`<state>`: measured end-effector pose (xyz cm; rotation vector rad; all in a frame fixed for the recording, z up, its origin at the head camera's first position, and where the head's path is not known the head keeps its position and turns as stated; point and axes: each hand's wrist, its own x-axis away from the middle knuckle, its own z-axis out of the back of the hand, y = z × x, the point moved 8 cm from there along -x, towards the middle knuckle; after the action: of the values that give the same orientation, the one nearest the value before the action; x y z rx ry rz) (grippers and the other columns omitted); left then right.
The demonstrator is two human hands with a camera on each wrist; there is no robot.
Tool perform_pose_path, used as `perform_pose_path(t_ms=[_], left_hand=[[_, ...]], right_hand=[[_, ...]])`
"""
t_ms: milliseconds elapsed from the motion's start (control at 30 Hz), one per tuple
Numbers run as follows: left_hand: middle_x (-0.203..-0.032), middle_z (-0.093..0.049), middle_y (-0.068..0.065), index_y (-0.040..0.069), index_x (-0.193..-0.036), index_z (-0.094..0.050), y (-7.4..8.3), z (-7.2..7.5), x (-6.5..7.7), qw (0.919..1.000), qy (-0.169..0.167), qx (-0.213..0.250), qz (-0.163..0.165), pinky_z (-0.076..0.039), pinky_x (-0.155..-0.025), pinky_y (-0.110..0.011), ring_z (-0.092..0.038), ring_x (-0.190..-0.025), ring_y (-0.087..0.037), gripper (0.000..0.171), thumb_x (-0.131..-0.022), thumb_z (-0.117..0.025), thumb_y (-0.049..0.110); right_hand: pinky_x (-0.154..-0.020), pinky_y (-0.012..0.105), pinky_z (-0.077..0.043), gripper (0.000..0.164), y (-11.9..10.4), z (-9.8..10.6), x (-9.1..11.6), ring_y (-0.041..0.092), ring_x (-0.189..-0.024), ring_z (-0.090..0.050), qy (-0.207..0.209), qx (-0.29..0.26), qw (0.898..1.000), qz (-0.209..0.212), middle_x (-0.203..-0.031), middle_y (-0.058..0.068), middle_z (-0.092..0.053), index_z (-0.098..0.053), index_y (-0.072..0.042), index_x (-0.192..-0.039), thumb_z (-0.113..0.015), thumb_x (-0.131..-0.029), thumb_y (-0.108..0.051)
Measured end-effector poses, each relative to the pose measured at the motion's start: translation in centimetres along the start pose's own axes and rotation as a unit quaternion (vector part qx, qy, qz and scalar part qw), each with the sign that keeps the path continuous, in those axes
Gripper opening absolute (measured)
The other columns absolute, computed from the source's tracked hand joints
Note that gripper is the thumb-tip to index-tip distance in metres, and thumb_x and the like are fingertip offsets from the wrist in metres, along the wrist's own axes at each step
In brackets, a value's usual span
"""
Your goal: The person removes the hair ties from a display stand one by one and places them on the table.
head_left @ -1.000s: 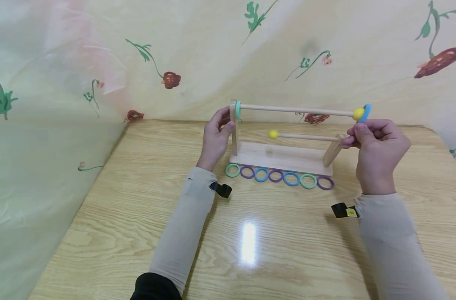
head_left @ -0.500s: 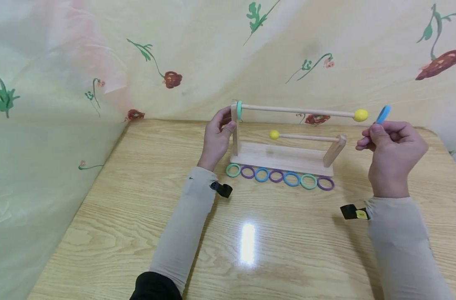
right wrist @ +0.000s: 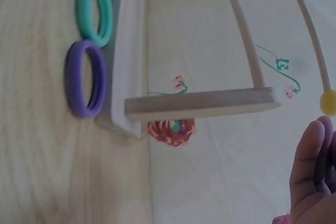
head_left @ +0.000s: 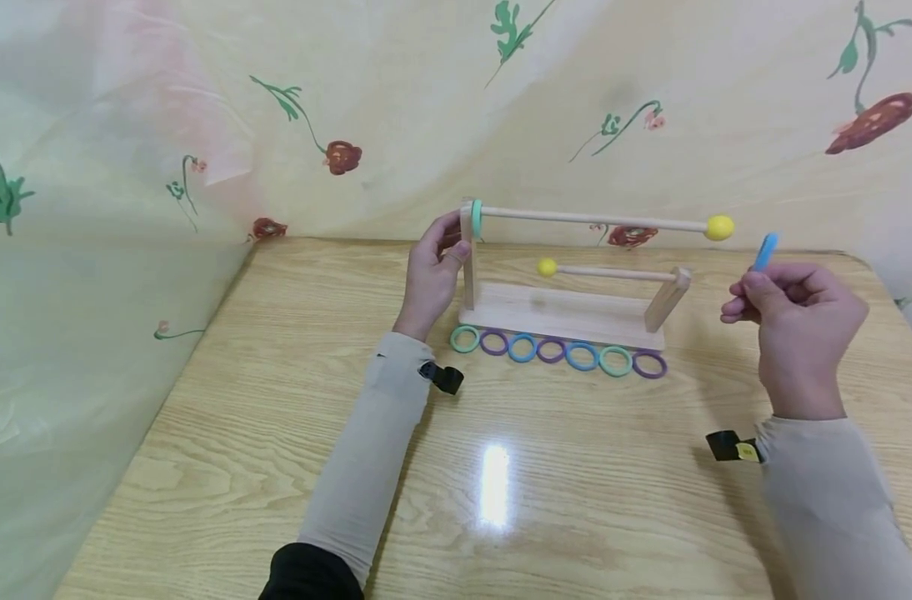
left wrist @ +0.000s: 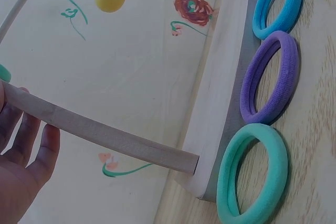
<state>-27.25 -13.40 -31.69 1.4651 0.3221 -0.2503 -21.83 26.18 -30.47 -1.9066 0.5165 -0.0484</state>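
A wooden stand (head_left: 561, 312) has two uprights, each bearing a rod tipped with a yellow ball. My left hand (head_left: 432, 271) grips the left upright (left wrist: 100, 132), thumb in front and fingers behind. A mint-green hair tie (head_left: 477, 220) hangs on the long upper rod (head_left: 591, 217), against that upright. To the right of the rod's yellow ball (head_left: 720, 227), my right hand (head_left: 810, 329) pinches a blue hair tie (head_left: 766, 251) between thumb and fingers, raised above the table and seen nearly edge-on. The right wrist view shows only part of this hand's fingers (right wrist: 310, 150).
Several hair ties lie in a row along the stand's front edge, from a green one (head_left: 465, 339) to a purple one (head_left: 649, 364). The shorter lower rod (head_left: 613, 273) points left from the right upright (head_left: 668, 300). A flowered sheet (head_left: 396, 100) hangs behind the wooden table (head_left: 276, 400).
My right hand has drawn the blue hair tie away from the upper rod's yellow ball, to the right and then slightly down. The left hand stays on the upright.
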Motion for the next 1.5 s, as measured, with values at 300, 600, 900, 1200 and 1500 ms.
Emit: perform_pose_path(t_ms=[300,600,900,1200,1500], left_hand=[[-0.127,-0.062,-0.013,0.002,-0.142,-0.054,0.0,-0.1,0.1,0.9999,-0.004,0.002,0.01,-0.051,-0.096,-0.033,-0.058,-0.115,-0.023,0.04,-0.102,-0.054,0.004],[-0.126,-0.062,-0.016,-0.001,-0.141,-0.054,0.1,0.2,0.3,1.0,-0.002,0.003,-0.001,-0.051,-0.096,-0.034,-0.059,-0.114,-0.025,0.04,-0.101,-0.055,0.006],[-0.126,-0.062,-0.015,0.0,-0.14,-0.055,0.2,0.3,0.7,1.0,-0.004,0.006,-0.003,-0.051,-0.097,-0.034,-0.058,-0.115,-0.025,0.039,-0.102,-0.055,0.004],[-0.125,-0.062,-0.016,0.0,-0.14,-0.055,0.4,0.3,1.0,1.0,-0.002,0.001,-0.007,-0.051,-0.097,-0.034,-0.058,-0.114,-0.025,0.039,-0.101,-0.055,0.004],[-0.125,-0.062,-0.017,-0.002,-0.14,-0.054,0.5,0.2,1.0,1.0,-0.006,0.003,-0.008,-0.051,-0.097,-0.034,-0.058,-0.114,-0.026,0.039,-0.102,-0.054,0.003]], right_hand=[[-0.058,0.026,-0.059,0.011,2.4,2.1,1.5,0.014,-0.06,-0.069,-0.1,0.197,0.97,-0.097,-0.081,0.006,-0.071,-0.066,0.007,-0.1,-0.072,-0.091,0.002],[-0.056,0.027,-0.056,0.013,5.5,2.3,3.0,0.011,-0.064,-0.064,-0.284,0.532,0.793,-0.08,-0.082,0.01,-0.068,-0.063,0.007,-0.107,-0.06,-0.099,-0.002],[-0.054,0.028,-0.041,0.007,7.4,2.2,4.7,0.018,-0.065,-0.052,-0.375,0.592,0.702,-0.125,-0.071,0.0,-0.057,-0.066,-0.002,-0.094,-0.062,-0.098,-0.006],[-0.051,0.028,-0.042,0.007,7.9,2.1,5.7,0.018,-0.062,-0.054,-0.399,0.589,0.689,-0.141,-0.073,0.0,-0.056,-0.065,-0.001,-0.101,-0.066,-0.096,-0.007],[-0.053,0.028,-0.047,0.014,8.0,2.1,6.0,0.018,-0.065,-0.056,-0.402,0.578,0.691,-0.164,-0.076,0.001,-0.057,-0.065,0.001,-0.107,-0.067,-0.097,-0.009]])
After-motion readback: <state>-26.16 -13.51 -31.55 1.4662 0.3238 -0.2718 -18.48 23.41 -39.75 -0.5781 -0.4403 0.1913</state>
